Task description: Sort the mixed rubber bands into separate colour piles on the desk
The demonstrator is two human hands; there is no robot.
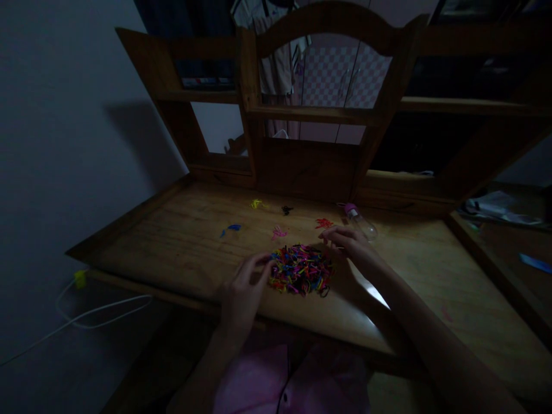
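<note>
A heap of small multicoloured rubber bands lies near the front edge of the wooden desk. My left hand rests at the heap's left side, its thumb and fingers bent together against the bands; what is between them is hidden. Over the heap's upper right edge, my right hand has its fingertips pinched, and anything in them is too small to make out. Behind the heap are little sorted groups: blue bands, yellow bands, black bands, pink bands and red bands.
A clear bottle with a pink cap lies just behind my right hand. The wooden shelf unit rises at the desk's back. A white cable hangs at the left, and a blue object lies far right.
</note>
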